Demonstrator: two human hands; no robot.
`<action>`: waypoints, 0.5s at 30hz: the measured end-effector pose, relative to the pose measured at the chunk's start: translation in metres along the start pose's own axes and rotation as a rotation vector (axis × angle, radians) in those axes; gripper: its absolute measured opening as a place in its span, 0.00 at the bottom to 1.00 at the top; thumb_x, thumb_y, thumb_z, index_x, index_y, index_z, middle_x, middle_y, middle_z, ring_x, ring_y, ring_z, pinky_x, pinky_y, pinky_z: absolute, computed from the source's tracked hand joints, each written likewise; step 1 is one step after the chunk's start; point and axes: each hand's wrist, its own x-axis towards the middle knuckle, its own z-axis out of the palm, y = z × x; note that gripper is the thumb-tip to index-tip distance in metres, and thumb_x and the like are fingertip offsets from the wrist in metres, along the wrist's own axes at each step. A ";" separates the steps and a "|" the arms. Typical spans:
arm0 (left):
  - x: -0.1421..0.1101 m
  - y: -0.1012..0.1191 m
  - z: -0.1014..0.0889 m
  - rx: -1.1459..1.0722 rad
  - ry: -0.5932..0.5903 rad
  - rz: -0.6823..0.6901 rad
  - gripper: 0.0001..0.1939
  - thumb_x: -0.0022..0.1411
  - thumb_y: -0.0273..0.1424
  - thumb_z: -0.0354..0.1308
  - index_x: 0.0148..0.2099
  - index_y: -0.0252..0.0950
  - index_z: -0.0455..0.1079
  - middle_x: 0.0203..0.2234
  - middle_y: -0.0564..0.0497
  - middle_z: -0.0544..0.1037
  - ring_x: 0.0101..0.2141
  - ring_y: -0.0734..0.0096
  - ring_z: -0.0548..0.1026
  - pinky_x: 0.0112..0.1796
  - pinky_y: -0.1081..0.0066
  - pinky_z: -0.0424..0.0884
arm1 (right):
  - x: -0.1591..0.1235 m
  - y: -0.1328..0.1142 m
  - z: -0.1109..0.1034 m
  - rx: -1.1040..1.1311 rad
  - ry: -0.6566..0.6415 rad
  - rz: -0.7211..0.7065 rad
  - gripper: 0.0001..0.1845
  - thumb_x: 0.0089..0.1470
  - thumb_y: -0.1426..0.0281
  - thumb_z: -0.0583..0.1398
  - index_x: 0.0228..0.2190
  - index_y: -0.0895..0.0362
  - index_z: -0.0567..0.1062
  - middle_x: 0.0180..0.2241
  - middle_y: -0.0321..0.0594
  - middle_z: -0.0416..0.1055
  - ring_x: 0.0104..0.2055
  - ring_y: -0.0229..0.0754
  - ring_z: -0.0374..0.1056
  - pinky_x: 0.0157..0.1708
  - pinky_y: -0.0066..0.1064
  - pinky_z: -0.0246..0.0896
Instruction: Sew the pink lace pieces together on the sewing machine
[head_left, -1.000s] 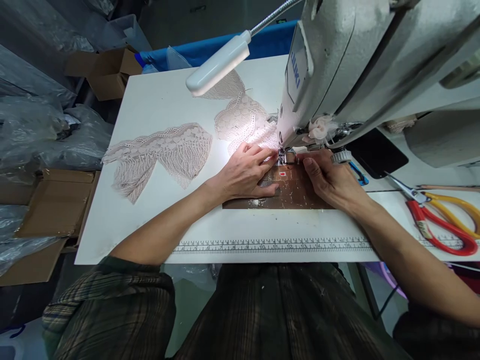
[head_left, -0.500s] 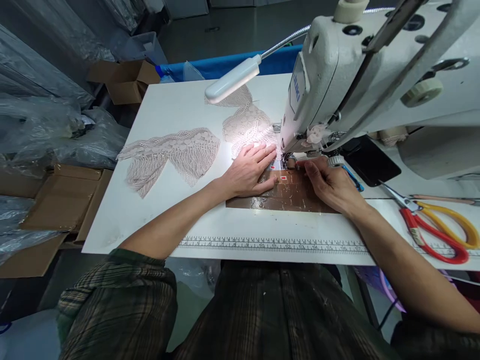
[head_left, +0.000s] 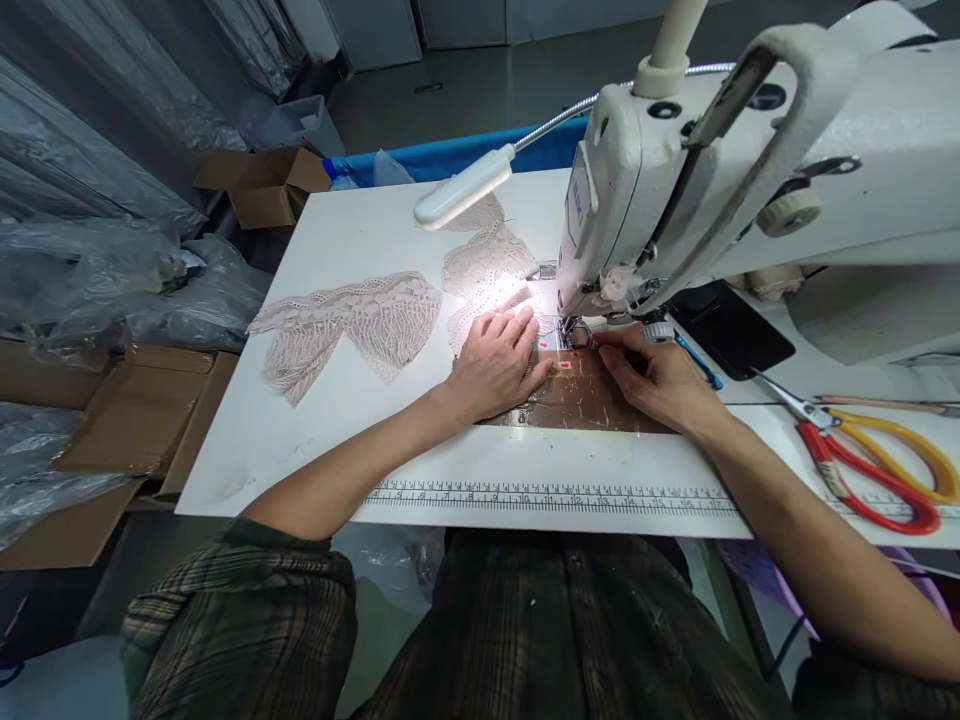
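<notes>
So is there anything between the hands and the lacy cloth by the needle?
Nothing visible. The left hand lies flat right on the lace piece, and the right hand rests beside the presser foot. The other lace piece lies apart on the table.
</notes>
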 end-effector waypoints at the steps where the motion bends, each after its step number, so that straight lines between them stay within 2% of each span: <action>1: 0.000 -0.002 0.000 -0.013 0.008 0.004 0.26 0.74 0.43 0.48 0.60 0.26 0.68 0.60 0.32 0.73 0.56 0.48 0.72 0.54 0.52 0.66 | 0.000 0.000 0.000 -0.005 -0.004 -0.002 0.21 0.63 0.57 0.54 0.43 0.56 0.81 0.35 0.43 0.75 0.33 0.43 0.70 0.33 0.35 0.64; 4: 0.002 -0.009 -0.007 -0.012 0.008 -0.001 0.26 0.74 0.41 0.48 0.62 0.26 0.66 0.62 0.31 0.71 0.57 0.46 0.71 0.57 0.48 0.64 | -0.001 0.000 0.001 -0.026 -0.014 0.006 0.22 0.62 0.58 0.54 0.46 0.55 0.80 0.36 0.43 0.76 0.29 0.41 0.67 0.30 0.34 0.61; 7: 0.010 -0.022 -0.019 0.037 -0.051 -0.067 0.25 0.75 0.38 0.43 0.64 0.27 0.65 0.62 0.33 0.71 0.56 0.47 0.71 0.57 0.48 0.63 | -0.001 -0.001 0.000 -0.036 -0.032 0.046 0.22 0.61 0.58 0.54 0.45 0.56 0.80 0.36 0.44 0.76 0.25 0.38 0.63 0.28 0.33 0.58; 9: 0.019 -0.031 -0.024 0.072 -0.129 -0.120 0.24 0.76 0.35 0.39 0.62 0.28 0.66 0.59 0.35 0.73 0.53 0.49 0.73 0.55 0.51 0.64 | 0.000 -0.002 0.000 -0.048 -0.057 0.083 0.22 0.61 0.58 0.54 0.45 0.57 0.80 0.37 0.44 0.75 0.23 0.36 0.61 0.26 0.33 0.56; 12: 0.032 -0.047 -0.024 0.096 -0.278 -0.176 0.22 0.76 0.34 0.40 0.58 0.28 0.69 0.54 0.34 0.75 0.48 0.50 0.75 0.50 0.54 0.67 | 0.000 -0.003 -0.001 -0.063 -0.066 0.109 0.22 0.60 0.57 0.54 0.46 0.57 0.79 0.36 0.44 0.74 0.20 0.35 0.58 0.23 0.32 0.54; 15: 0.046 -0.065 -0.016 0.052 -0.366 -0.169 0.23 0.76 0.35 0.41 0.60 0.26 0.67 0.59 0.32 0.72 0.52 0.48 0.74 0.53 0.54 0.67 | 0.001 -0.001 0.001 -0.066 -0.056 0.070 0.22 0.61 0.58 0.54 0.46 0.56 0.79 0.39 0.45 0.74 0.22 0.35 0.60 0.24 0.32 0.55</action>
